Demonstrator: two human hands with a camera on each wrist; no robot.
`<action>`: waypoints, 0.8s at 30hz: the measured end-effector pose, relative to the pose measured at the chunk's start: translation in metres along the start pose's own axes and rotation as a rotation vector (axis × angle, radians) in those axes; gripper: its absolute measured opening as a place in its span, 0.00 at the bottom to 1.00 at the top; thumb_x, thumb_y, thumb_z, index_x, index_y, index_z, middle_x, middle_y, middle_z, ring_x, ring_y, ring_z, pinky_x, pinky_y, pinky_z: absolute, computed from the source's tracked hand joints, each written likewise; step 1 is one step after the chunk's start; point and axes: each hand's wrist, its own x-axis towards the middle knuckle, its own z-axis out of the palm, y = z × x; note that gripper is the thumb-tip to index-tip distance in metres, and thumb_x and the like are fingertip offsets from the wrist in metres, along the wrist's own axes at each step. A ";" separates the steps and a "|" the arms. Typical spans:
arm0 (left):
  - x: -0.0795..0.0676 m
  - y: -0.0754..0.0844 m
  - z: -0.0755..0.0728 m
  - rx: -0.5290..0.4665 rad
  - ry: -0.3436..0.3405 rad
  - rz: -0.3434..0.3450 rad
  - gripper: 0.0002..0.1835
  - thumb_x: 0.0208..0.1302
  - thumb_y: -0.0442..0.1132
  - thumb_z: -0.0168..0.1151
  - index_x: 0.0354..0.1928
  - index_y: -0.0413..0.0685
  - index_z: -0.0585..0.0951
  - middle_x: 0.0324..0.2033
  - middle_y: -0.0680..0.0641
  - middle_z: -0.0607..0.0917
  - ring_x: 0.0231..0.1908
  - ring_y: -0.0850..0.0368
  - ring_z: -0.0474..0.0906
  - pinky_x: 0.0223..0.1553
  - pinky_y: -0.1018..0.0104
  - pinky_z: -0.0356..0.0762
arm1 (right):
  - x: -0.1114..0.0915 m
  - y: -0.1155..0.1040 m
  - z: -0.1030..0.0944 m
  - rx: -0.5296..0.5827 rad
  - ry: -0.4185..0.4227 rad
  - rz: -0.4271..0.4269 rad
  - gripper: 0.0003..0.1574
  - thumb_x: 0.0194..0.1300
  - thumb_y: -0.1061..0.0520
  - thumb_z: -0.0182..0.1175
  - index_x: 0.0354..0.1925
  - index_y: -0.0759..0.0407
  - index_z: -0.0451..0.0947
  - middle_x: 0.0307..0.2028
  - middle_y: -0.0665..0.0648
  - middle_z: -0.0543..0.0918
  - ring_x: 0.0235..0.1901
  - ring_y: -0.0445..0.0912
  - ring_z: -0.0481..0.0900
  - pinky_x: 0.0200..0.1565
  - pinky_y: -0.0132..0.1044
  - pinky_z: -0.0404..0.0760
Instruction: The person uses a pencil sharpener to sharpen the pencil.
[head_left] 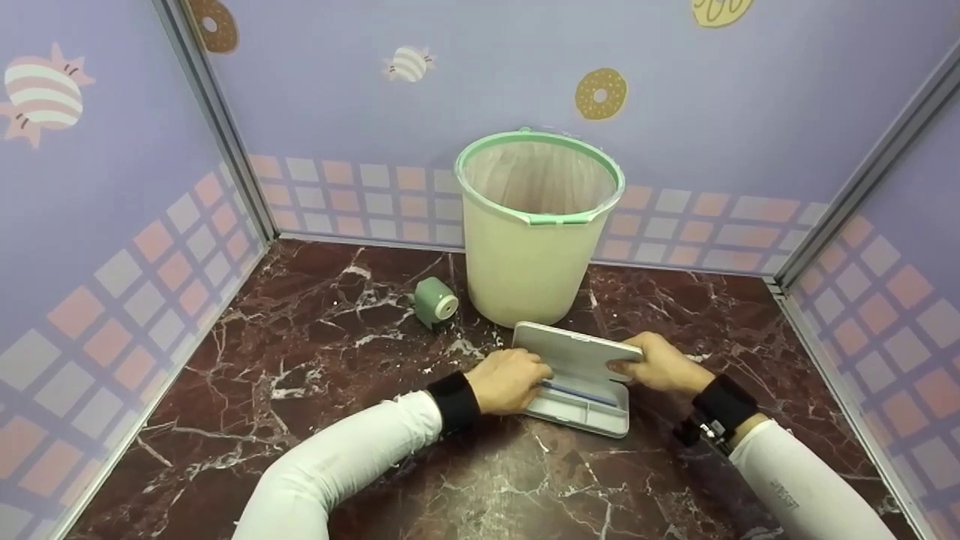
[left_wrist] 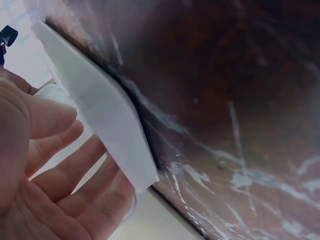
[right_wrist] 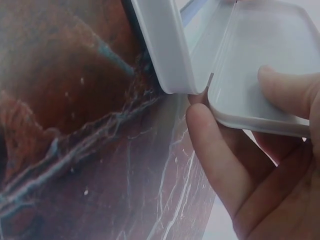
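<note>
A white pencil case lies on the table with its hinged lid raised. Inside, beside a small divider, lies a slim blue pencil. My left hand reaches over the case's left end, fingertips near the pencil's left end. In the left wrist view, its fingers are loosely bent and some tips vanish behind the case wall; no item shows between thumb and fingers. My right hand grips the lid's right end, with the thumb on its inner face and fingers behind.
A tall cream bin with a green rim and a clear liner stands behind the case. To its left sits a small green device with a round pale front. Small pale crumbs dot the marbled table. Patterned walls enclose the back and sides.
</note>
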 end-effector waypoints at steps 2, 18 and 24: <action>0.000 0.000 0.001 -0.003 -0.011 0.007 0.10 0.73 0.42 0.70 0.52 0.54 0.91 0.46 0.50 0.94 0.45 0.50 0.92 0.49 0.56 0.92 | 0.002 -0.001 0.001 0.004 -0.007 -0.002 0.12 0.72 0.64 0.72 0.49 0.72 0.91 0.41 0.71 0.95 0.32 0.40 0.89 0.33 0.29 0.89; -0.004 0.004 0.004 0.003 -0.045 -0.025 0.15 0.67 0.33 0.68 0.50 0.58 0.93 0.45 0.53 0.93 0.41 0.53 0.91 0.42 0.59 0.92 | 0.012 -0.007 0.007 -0.016 -0.001 -0.021 0.11 0.71 0.64 0.73 0.49 0.70 0.92 0.43 0.70 0.95 0.35 0.46 0.90 0.34 0.29 0.88; -0.006 0.005 0.003 -0.008 -0.084 -0.041 0.12 0.65 0.34 0.69 0.47 0.57 0.92 0.42 0.51 0.90 0.41 0.53 0.87 0.43 0.59 0.88 | 0.013 -0.008 0.010 -0.010 -0.007 -0.010 0.11 0.72 0.63 0.72 0.48 0.71 0.91 0.41 0.71 0.95 0.33 0.47 0.91 0.34 0.37 0.92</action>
